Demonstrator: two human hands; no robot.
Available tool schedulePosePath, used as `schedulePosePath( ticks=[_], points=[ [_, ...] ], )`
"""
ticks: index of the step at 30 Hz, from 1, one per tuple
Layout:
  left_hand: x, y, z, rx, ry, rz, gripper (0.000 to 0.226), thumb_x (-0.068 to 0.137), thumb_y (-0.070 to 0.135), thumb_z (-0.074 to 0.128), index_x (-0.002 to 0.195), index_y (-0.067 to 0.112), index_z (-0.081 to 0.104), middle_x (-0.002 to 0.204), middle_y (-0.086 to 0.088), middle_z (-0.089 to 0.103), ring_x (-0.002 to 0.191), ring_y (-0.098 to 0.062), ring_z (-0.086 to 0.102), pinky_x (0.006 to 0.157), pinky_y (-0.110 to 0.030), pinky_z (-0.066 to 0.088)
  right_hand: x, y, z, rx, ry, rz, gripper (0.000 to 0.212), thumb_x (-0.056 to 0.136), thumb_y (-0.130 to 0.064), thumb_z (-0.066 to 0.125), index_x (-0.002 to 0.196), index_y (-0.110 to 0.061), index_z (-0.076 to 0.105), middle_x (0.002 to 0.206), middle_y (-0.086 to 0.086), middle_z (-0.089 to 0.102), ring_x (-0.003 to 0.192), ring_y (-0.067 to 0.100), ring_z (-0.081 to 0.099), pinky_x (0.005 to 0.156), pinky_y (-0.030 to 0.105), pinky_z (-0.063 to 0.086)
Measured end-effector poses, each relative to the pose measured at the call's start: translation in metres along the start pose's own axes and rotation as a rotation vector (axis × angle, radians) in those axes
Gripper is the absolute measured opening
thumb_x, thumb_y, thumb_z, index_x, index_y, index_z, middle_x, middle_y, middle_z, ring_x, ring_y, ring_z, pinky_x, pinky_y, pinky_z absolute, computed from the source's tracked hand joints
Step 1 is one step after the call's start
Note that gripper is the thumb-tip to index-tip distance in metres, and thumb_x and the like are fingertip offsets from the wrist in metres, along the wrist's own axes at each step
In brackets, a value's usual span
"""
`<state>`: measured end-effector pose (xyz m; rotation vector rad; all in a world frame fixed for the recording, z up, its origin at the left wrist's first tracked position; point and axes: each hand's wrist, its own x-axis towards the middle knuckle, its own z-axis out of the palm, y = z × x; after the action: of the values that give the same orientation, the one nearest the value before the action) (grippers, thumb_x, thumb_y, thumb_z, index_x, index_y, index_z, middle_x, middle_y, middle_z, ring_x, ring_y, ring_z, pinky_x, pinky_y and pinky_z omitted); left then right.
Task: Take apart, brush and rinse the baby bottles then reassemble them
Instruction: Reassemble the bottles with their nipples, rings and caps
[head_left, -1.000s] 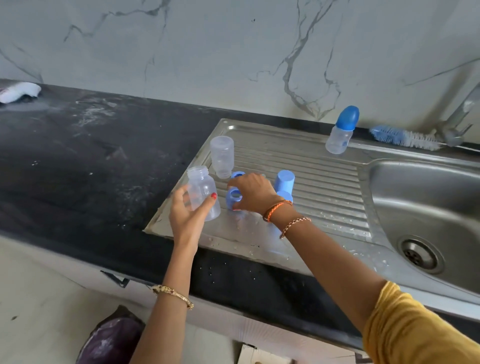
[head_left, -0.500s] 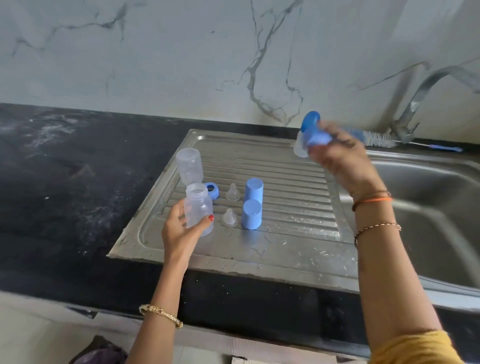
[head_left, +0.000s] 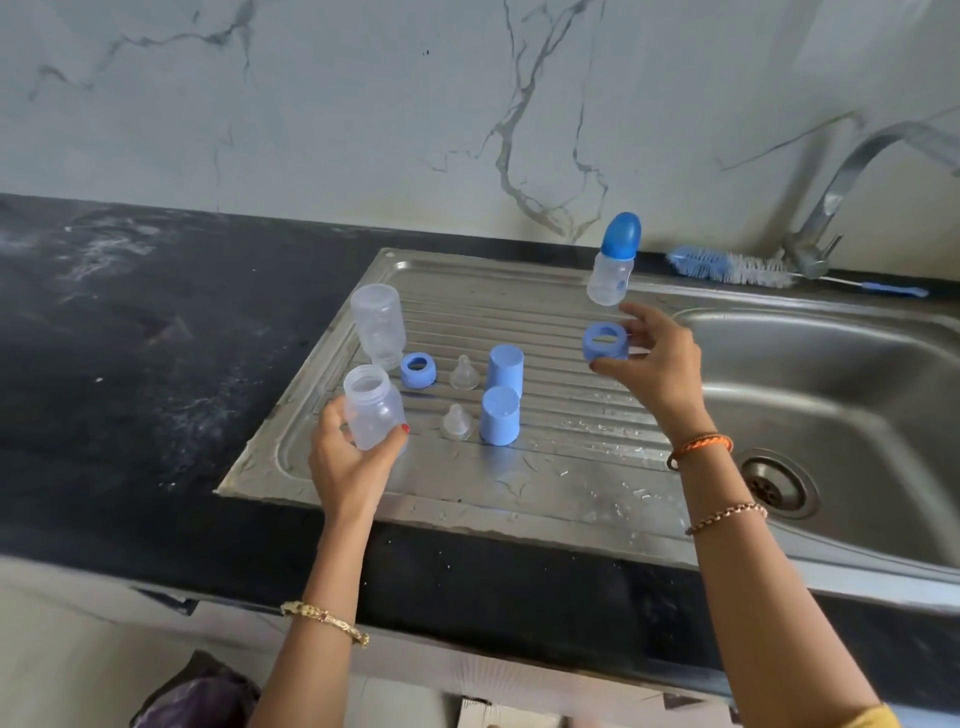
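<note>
The left hand (head_left: 353, 457) gripped the open bottle (head_left: 373, 406) upright while the right hand's (head_left: 657, 364) fingers (head_left: 641, 319) pinched a blue collar ring (head_left: 605, 342), seemingly for reassembly.

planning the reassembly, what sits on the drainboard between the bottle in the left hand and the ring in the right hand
In the head view, two clear teats and two blue caps stand between the bottle and the ring.

Left grip (head_left: 353, 457) curled low; right grip (head_left: 654, 364) pinching, raised.
</note>
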<state>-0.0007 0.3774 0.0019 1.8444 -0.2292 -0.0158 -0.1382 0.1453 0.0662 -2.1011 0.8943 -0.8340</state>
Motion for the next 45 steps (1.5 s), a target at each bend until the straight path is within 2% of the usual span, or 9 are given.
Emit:
schedulePosePath(
  ticks=[7, 12, 15, 19, 24, 28, 30, 36, 45],
  points=[
    [-0.012, 0.011, -0.002, -0.011, 0.177, 0.051, 0.087, 0.063, 0.043, 0.079, 0.135, 0.016, 0.037, 0.136, -0.002, 0.033, 0.126, -0.021, 0.034, 0.098, -0.033, 0.039, -0.018, -0.013, 0.004, 0.299, -0.077, -0.005, 0.062, 0.064, 0.005, 0.079, 0.12, -0.008, 0.056, 0.104, 0.004, 0.064, 0.089, 0.009, 0.063, 0.085, 0.024, 0.052],
    [-0.045, 0.051, 0.007, -0.379, 0.177, 0.326, 0.031, 0.078, 0.038, 0.061, 0.105, 0.026, 0.052, 0.11, 0.011, 0.052, 0.094, 0.0, 0.054, 0.078, -0.013, 0.045, -0.033, -0.042, 0.002, 0.458, -0.314, -0.114, 0.062, 0.066, 0.007, 0.077, 0.117, -0.017, 0.052, 0.105, 0.007, 0.064, 0.088, 0.011, 0.065, 0.079, 0.02, 0.053],
    [-0.058, 0.072, 0.015, -0.528, -0.197, 0.039, 0.015, 0.089, 0.036, 0.056, 0.097, 0.025, 0.063, 0.092, 0.01, 0.069, 0.084, -0.005, 0.064, 0.078, -0.024, 0.051, -0.039, -0.057, 0.007, 0.337, -0.431, -0.286, 0.077, 0.062, 0.001, 0.083, 0.123, -0.026, 0.045, 0.101, -0.003, 0.066, 0.096, 0.012, 0.064, 0.087, 0.027, 0.051],
    [-0.052, 0.078, 0.015, -0.833, -0.606, -0.502, 0.043, 0.093, 0.048, 0.036, 0.104, 0.017, 0.064, 0.092, -0.003, 0.072, 0.086, -0.014, 0.066, 0.075, -0.026, 0.053, -0.042, -0.068, 0.021, 0.171, -0.572, -0.429, 0.089, 0.061, -0.006, 0.083, 0.136, -0.019, 0.037, 0.101, -0.017, 0.064, 0.102, 0.004, 0.06, 0.094, 0.033, 0.048],
    [-0.045, 0.064, 0.008, -0.925, -0.549, -0.59, 0.032, 0.091, 0.037, 0.045, 0.096, 0.013, 0.065, 0.09, -0.008, 0.071, 0.074, -0.013, 0.066, 0.063, -0.021, 0.053, -0.036, -0.068, 0.032, 0.072, -0.717, -0.461, 0.093, 0.06, -0.014, 0.086, 0.138, -0.019, 0.035, 0.107, -0.01, 0.066, 0.101, -0.006, 0.056, 0.09, 0.015, 0.041],
    [-0.041, 0.055, 0.001, -1.025, -0.435, -0.688, 0.034, 0.091, 0.032, 0.048, 0.11, 0.005, 0.056, 0.111, -0.019, 0.062, 0.082, -0.019, 0.062, 0.068, -0.023, 0.053, -0.019, -0.069, 0.04, 0.415, -0.561, -0.175, 0.046, 0.072, -0.015, 0.078, 0.112, -0.019, 0.058, 0.1, 0.0, 0.063, 0.083, 0.007, 0.059, 0.078, 0.021, 0.049],
    [-0.042, 0.051, -0.001, -1.026, -0.388, -0.702, 0.038, 0.091, 0.033, 0.048, 0.115, 0.004, 0.055, 0.113, -0.02, 0.062, 0.082, -0.02, 0.063, 0.068, -0.023, 0.053, -0.008, -0.067, 0.051, 0.055, -0.455, -0.278, 0.026, 0.079, -0.02, 0.073, 0.103, -0.014, 0.066, 0.094, 0.001, 0.065, 0.079, 0.012, 0.059, 0.074, 0.018, 0.044],
    [-0.047, 0.048, -0.002, -0.963, -0.306, -0.735, 0.047, 0.092, 0.034, 0.05, 0.123, 0.0, 0.054, 0.117, -0.022, 0.062, 0.081, -0.02, 0.064, 0.057, -0.019, 0.054, -0.012, -0.074, 0.095, -0.755, -0.601, -0.507, 0.044, 0.083, -0.047, 0.062, 0.124, -0.03, 0.056, 0.117, 0.0, 0.061, 0.113, 0.024, 0.05, 0.092, 0.032, 0.037],
    [-0.048, 0.05, -0.003, -0.949, -0.326, -0.708, 0.047, 0.091, 0.035, 0.051, 0.123, 0.0, 0.054, 0.116, -0.022, 0.062, 0.077, -0.019, 0.063, 0.056, -0.019, 0.054, -0.016, -0.071, 0.105, -0.716, -0.536, -0.556, 0.018, 0.089, -0.03, 0.054, 0.099, -0.024, 0.067, 0.101, 0.0, 0.066, 0.106, 0.023, 0.051, 0.084, 0.029, 0.03]
  ],
)
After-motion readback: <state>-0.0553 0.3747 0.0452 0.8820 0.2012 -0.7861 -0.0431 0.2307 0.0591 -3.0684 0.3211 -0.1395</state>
